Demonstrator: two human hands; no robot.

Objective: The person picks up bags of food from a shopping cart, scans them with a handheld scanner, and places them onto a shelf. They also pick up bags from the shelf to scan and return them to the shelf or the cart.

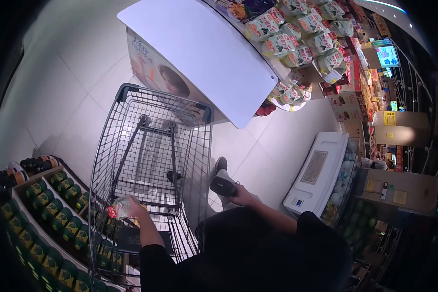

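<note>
My left hand [140, 210] is down inside the wire shopping cart [131, 146], closed around a small clear packet with a red label [120, 207]. It is near the cart's left wall, above a dark flat item [129, 238] lying on the cart floor. To the right of the cart my right hand [243, 197] is curled around a small dark handheld object [224, 187]. A grey and white shoe [222, 168] shows just beyond it on the tiled floor. Both arms wear dark sleeves.
Shelves of green-topped cans [58, 219] run along the lower left, against the cart. A white display stand [204, 53] with bagged goods [297, 39] rises ahead. A white chest freezer [321, 175] stands to the right, with pale floor tiles in between.
</note>
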